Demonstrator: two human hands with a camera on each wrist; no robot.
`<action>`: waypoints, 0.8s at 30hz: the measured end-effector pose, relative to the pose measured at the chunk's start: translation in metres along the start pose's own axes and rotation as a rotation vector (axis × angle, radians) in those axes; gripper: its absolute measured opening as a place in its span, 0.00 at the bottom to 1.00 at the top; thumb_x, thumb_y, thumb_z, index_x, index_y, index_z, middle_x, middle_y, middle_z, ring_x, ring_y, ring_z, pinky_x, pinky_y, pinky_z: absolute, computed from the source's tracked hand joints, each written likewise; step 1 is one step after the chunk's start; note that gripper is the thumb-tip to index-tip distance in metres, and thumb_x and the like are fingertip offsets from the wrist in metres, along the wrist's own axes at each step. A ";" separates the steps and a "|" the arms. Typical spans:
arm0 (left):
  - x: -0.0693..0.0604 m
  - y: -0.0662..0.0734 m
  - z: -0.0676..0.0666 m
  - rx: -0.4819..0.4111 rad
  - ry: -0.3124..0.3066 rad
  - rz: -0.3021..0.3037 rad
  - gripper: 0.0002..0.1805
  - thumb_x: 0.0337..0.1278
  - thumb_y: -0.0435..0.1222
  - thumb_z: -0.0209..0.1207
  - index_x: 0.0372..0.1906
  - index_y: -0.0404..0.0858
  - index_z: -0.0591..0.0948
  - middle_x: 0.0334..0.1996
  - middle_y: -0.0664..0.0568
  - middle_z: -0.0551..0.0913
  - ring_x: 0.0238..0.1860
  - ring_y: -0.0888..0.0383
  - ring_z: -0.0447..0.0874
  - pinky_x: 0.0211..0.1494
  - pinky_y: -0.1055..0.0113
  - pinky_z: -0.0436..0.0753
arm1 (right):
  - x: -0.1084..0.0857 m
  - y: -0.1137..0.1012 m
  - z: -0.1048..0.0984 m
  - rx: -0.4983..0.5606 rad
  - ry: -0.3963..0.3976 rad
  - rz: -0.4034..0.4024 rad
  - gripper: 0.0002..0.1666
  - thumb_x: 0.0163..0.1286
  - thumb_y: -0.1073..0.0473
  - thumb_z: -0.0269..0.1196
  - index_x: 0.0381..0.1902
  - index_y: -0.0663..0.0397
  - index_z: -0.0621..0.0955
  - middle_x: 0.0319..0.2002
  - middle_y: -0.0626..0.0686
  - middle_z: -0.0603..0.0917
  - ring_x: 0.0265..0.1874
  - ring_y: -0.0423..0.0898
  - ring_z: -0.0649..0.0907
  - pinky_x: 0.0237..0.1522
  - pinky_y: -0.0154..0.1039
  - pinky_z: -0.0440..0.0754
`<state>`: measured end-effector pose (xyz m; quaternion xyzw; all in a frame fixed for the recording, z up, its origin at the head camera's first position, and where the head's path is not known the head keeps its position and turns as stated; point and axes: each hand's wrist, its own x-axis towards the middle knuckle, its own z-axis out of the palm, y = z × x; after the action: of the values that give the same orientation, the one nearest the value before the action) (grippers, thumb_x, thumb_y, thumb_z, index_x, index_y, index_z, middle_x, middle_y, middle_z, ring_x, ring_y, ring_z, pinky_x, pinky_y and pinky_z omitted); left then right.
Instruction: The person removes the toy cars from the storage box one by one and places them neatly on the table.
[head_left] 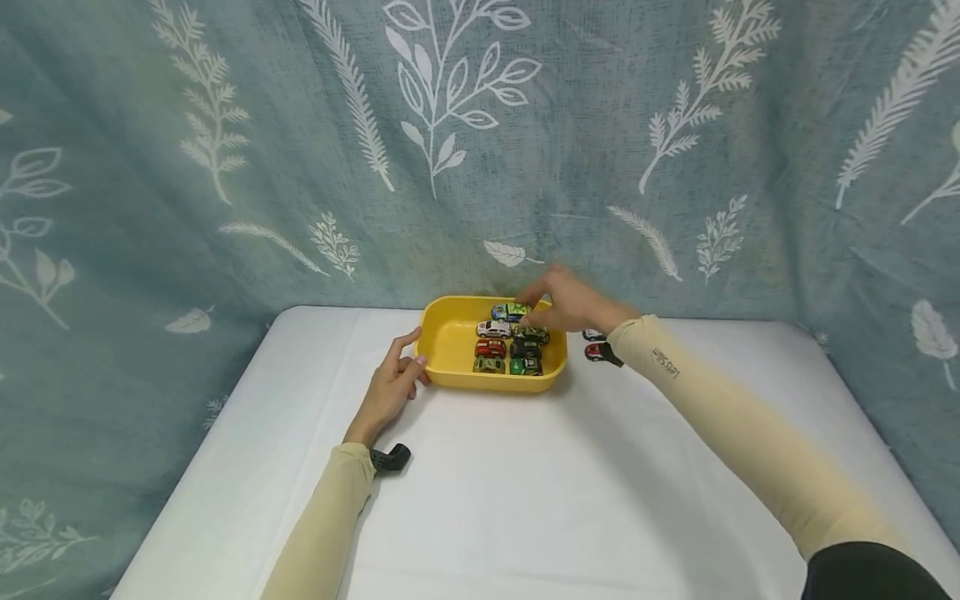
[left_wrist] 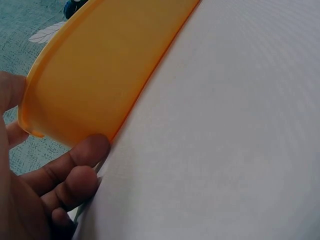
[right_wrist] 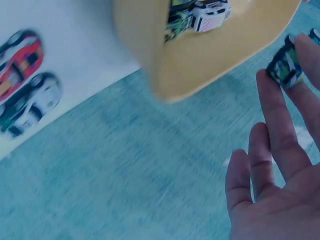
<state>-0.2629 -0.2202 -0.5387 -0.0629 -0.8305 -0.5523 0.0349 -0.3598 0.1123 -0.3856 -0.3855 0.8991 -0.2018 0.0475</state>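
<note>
A yellow tray (head_left: 450, 382) near the far edge of the white table holds several small toy cars, among them a white car (head_left: 493, 329) and a red car (head_left: 491, 349), mostly in two columns in its right part. My right hand (head_left: 566, 302) reaches over the tray's far right corner. It pinches a blue-green toy car (right_wrist: 285, 67) between thumb and fingers. My left hand (head_left: 390, 385) holds the tray's left end, its fingers at the rim and side wall (left_wrist: 95, 70).
Right of the tray, a red toy car (right_wrist: 20, 67) and a white toy car (right_wrist: 35, 102) stand on the white tablecloth (head_left: 480, 492), partly behind the right wrist in the head view. A green-blue leaf-patterned curtain (head_left: 570, 167) hangs behind the table.
</note>
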 end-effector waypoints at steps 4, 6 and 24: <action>0.002 0.003 0.001 -0.002 -0.021 0.000 0.29 0.83 0.48 0.53 0.82 0.56 0.64 0.34 0.41 0.87 0.23 0.56 0.73 0.32 0.67 0.76 | -0.019 0.007 -0.014 -0.031 0.030 0.007 0.19 0.70 0.59 0.74 0.56 0.59 0.89 0.52 0.58 0.92 0.54 0.58 0.86 0.70 0.59 0.64; 0.003 0.004 0.002 -0.005 -0.025 -0.002 0.29 0.83 0.48 0.53 0.82 0.57 0.64 0.34 0.41 0.87 0.23 0.56 0.73 0.32 0.67 0.76 | -0.029 0.010 -0.020 -0.056 0.042 0.024 0.18 0.69 0.59 0.74 0.54 0.59 0.90 0.52 0.58 0.92 0.54 0.58 0.83 0.62 0.57 0.67; -0.002 0.001 -0.002 -0.004 -0.013 -0.009 0.29 0.83 0.47 0.52 0.82 0.57 0.64 0.34 0.39 0.87 0.22 0.56 0.73 0.31 0.68 0.75 | -0.147 0.076 0.011 -0.151 -0.006 0.131 0.16 0.65 0.55 0.77 0.51 0.52 0.92 0.46 0.51 0.93 0.48 0.55 0.81 0.51 0.55 0.74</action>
<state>-0.2606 -0.2215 -0.5370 -0.0626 -0.8299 -0.5537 0.0270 -0.3062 0.2605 -0.4367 -0.3287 0.9350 -0.1289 0.0342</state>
